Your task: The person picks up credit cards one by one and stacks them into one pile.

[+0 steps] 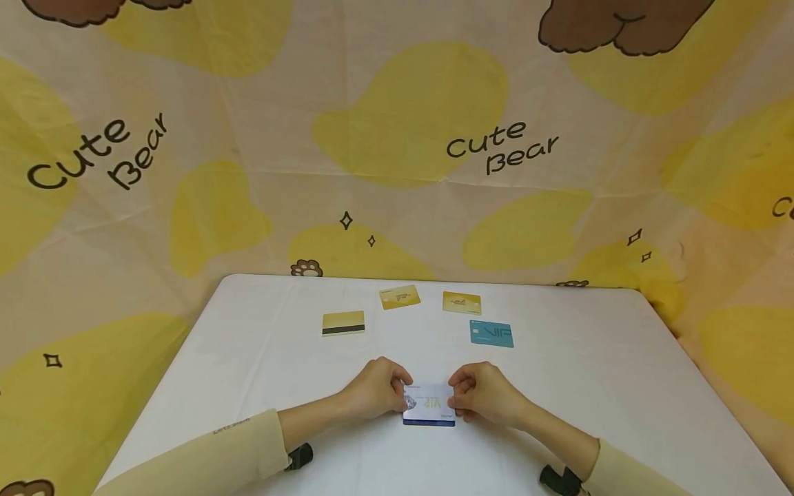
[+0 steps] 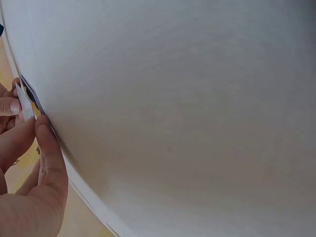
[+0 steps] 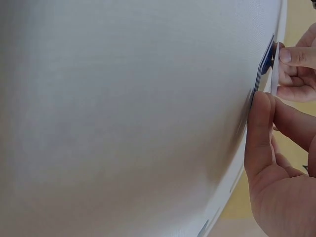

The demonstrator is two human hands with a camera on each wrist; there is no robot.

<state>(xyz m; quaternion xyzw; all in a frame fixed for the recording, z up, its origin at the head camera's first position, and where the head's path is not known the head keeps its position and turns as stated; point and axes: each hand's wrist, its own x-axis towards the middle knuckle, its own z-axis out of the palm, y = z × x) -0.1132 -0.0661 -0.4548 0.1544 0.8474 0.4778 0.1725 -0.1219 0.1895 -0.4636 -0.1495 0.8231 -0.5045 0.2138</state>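
In the head view my left hand (image 1: 376,389) pinches the left end of a white card (image 1: 434,410) with gold "VIP" lettering. My right hand (image 1: 493,396) pinches its right end, thumb and fingers together. A dark blue strip (image 1: 429,423) shows along the near edge. Both wrist views catch the held card nearly edge-on. In the right wrist view a thin white piece (image 3: 275,69) stands apart from a dark-edged card (image 3: 264,64) with a blue patch. How many cards the hands hold is hard to tell.
On the white table (image 1: 595,386) lie a gold card with a dark stripe (image 1: 343,332), a tilted gold card (image 1: 391,301), another gold card (image 1: 462,303) and a teal VIP card (image 1: 486,341). A patterned cloth (image 1: 384,151) hangs behind the table.
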